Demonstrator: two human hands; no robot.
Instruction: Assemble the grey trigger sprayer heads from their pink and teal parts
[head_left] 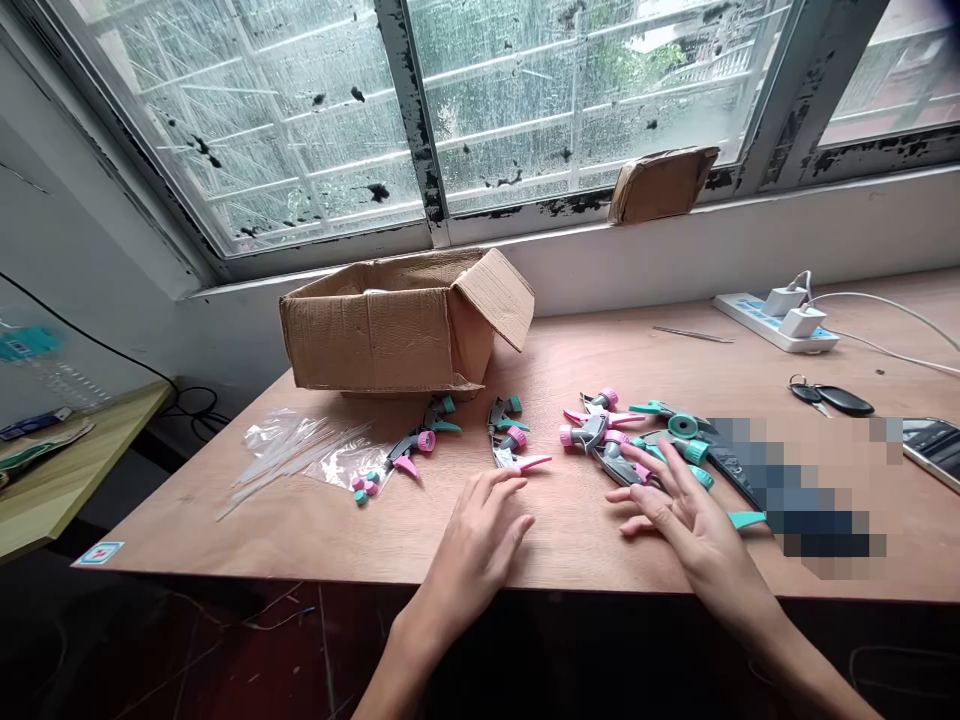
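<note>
Above the front of the wooden table, my left hand (480,535) is open, its fingers loosely bent and the thumb apart. Its fingertips are close to a grey spray trigger head with a pink lever (517,450); I cannot tell if they touch. Behind that one lies another trigger head with a teal cap (504,412). My right hand (686,515) is open too, fingers spread, over the near edge of a pile of pink and teal spray trigger heads (600,430), partly covering it. Farther left are more trigger heads (412,440) and several small pink and teal caps (365,487).
An open cardboard box (367,340) stands at the back by the window. Clear plastic tubes and bags (300,450) lie at left. On the right are a power strip (776,322) with plugs and cables, keys (832,397), a phone (934,450) and a blurred-out patch.
</note>
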